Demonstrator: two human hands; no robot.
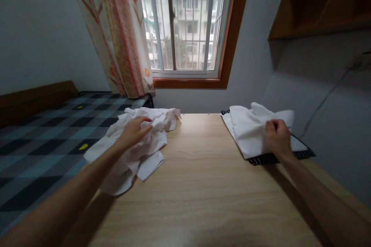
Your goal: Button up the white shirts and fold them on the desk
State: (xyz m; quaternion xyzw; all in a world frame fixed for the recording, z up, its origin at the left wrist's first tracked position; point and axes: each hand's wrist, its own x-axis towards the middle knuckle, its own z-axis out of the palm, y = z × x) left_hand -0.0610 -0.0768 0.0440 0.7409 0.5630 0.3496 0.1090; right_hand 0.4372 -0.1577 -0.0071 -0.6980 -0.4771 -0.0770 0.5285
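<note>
— How are the hands?
— The right hand (278, 136) looks closed, pinching the folded white garment (246, 135), right of the frame. The left hand (133, 133), half open, rests on the crumpled white garment (155, 141), left.
— Any risk?
— Perhaps uneven pulling shifts the black striped fabric (262, 160) beneath, spoiling folds.

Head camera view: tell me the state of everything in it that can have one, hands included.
Left hand: at the heap, fingers loosely curved.
Right hand: curled at the folded fabric, grip unclear.
Crumpled white fabric heap: loose, unfolded.
Folded white fabric: layered, on the black striped fabric.
Floral orange-and-cream curtain: gathered left.
Wood-framed window: open or shut, unclear.
Blue-and-black checked bedspread: spread out.
</note>
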